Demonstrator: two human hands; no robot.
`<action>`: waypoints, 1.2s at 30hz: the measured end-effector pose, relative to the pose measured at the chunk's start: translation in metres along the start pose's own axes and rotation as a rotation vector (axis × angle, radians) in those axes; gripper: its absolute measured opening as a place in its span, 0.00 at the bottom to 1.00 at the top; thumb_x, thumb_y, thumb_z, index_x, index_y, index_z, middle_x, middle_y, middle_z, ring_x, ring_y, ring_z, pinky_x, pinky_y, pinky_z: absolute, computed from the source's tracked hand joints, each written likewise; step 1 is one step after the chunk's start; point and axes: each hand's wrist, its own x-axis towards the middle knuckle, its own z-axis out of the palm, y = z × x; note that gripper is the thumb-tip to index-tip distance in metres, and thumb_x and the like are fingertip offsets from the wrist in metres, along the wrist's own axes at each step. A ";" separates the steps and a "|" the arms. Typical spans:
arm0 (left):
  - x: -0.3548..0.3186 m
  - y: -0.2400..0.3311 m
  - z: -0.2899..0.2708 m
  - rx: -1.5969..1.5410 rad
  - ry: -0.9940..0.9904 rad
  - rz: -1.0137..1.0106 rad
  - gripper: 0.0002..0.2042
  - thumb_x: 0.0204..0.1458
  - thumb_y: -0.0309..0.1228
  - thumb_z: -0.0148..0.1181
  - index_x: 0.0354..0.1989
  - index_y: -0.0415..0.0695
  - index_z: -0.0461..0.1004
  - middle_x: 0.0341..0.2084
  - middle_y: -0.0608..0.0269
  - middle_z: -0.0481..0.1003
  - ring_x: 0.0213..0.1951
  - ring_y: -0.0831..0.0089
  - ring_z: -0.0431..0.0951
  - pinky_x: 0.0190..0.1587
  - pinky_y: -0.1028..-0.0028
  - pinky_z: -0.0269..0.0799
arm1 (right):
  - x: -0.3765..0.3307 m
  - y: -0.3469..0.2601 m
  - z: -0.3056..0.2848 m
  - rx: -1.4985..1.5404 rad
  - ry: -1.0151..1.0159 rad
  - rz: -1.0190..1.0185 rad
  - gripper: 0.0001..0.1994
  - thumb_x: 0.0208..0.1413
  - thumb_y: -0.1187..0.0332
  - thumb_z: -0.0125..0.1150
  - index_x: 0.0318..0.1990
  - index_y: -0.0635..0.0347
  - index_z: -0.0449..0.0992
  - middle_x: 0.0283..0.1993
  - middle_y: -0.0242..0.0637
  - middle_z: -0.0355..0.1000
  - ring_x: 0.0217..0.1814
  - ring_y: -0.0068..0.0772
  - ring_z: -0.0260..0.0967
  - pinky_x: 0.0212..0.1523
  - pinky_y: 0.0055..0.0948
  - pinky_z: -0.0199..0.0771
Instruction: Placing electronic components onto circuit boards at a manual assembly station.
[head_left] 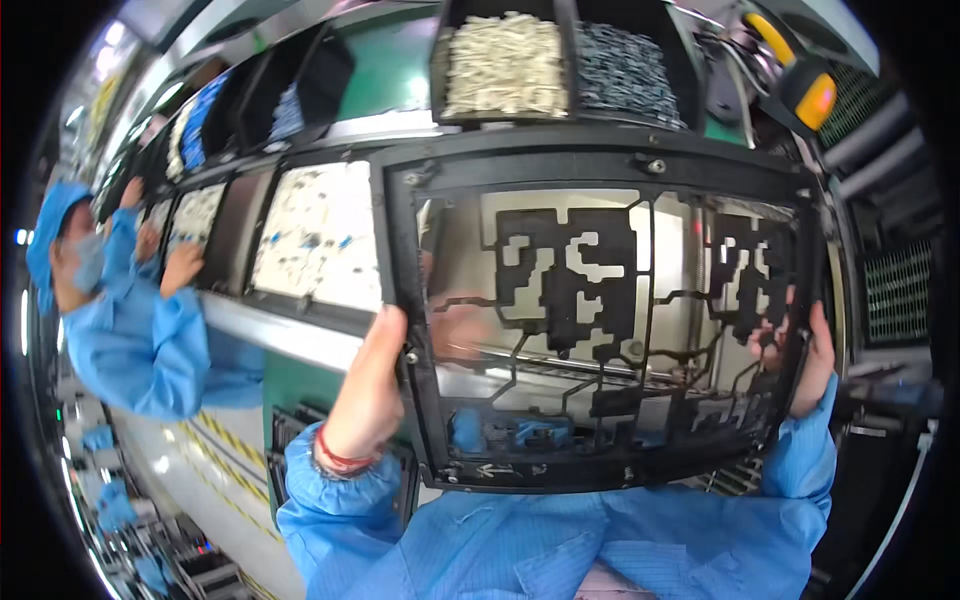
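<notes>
The step in hand looks like lifting and holding up a black carrier frame (605, 320), a flat fixture with cut-out windows, close before the chest. The left hand (370, 385) clamps its left edge, wrist upright; the right hand (812, 360) grips the right edge, fingers wrapped behind. Any next move needs both grips level. Beyond lie a white circuit panel (318, 235) and component bins (505, 65).

right hand (812, 362) mostly behind black frame (600, 165), fingers hidden
</notes>
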 end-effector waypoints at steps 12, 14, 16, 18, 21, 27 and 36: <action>0.123 -0.033 -0.002 -0.277 -0.156 -0.512 0.23 0.63 0.46 0.28 0.64 0.52 0.52 0.53 0.43 0.67 0.51 0.53 0.70 0.53 0.59 0.65 | 0.047 0.007 -0.029 -0.046 -0.035 0.397 0.21 0.64 0.52 0.38 0.54 0.55 0.64 0.50 0.47 0.69 0.51 0.45 0.69 0.44 0.42 0.71; 0.131 -0.034 0.000 -0.269 -0.142 -0.512 0.23 0.63 0.46 0.28 0.64 0.52 0.52 0.53 0.43 0.68 0.51 0.53 0.70 0.53 0.60 0.66 | 0.056 0.007 -0.031 -0.049 -0.016 0.394 0.20 0.63 0.52 0.38 0.54 0.55 0.64 0.50 0.46 0.69 0.51 0.45 0.69 0.45 0.42 0.71; 0.138 -0.037 0.002 -0.261 -0.097 -0.496 0.24 0.62 0.47 0.28 0.64 0.52 0.53 0.51 0.45 0.69 0.50 0.56 0.71 0.50 0.62 0.67 | 0.067 0.009 -0.031 -0.065 -0.014 0.370 0.19 0.63 0.52 0.39 0.51 0.54 0.66 0.49 0.46 0.69 0.50 0.46 0.69 0.46 0.43 0.70; 0.141 -0.044 0.000 -0.209 -0.066 -0.462 0.24 0.62 0.47 0.29 0.63 0.52 0.54 0.51 0.46 0.70 0.49 0.58 0.72 0.49 0.64 0.68 | 0.072 0.010 -0.031 -0.055 -0.028 0.378 0.19 0.63 0.52 0.39 0.51 0.54 0.66 0.48 0.45 0.69 0.50 0.47 0.69 0.47 0.43 0.70; 0.139 -0.045 0.002 -0.137 0.000 -0.424 0.24 0.60 0.47 0.30 0.62 0.50 0.57 0.49 0.48 0.71 0.49 0.62 0.72 0.48 0.66 0.69 | 0.072 0.007 -0.026 -0.021 -0.035 0.407 0.18 0.63 0.53 0.41 0.50 0.54 0.67 0.47 0.45 0.69 0.50 0.49 0.69 0.47 0.43 0.69; 0.158 -0.065 -0.004 -0.066 0.110 -0.299 0.25 0.59 0.48 0.32 0.57 0.44 0.62 0.51 0.53 0.69 0.52 0.63 0.70 0.50 0.65 0.64 | 0.084 0.001 -0.018 -0.456 0.209 -0.096 0.19 0.59 0.65 0.52 0.56 0.59 0.64 0.55 0.36 0.65 0.56 0.29 0.63 0.54 0.29 0.65; 0.172 -0.102 -0.027 -0.074 -0.095 -0.181 0.20 0.59 0.45 0.38 0.53 0.46 0.62 0.51 0.54 0.67 0.50 0.59 0.68 0.54 0.57 0.61 | 0.027 -0.009 0.015 -0.686 0.464 -0.845 0.12 0.62 0.67 0.48 0.40 0.66 0.74 0.30 0.35 0.76 0.36 0.25 0.73 0.44 0.27 0.71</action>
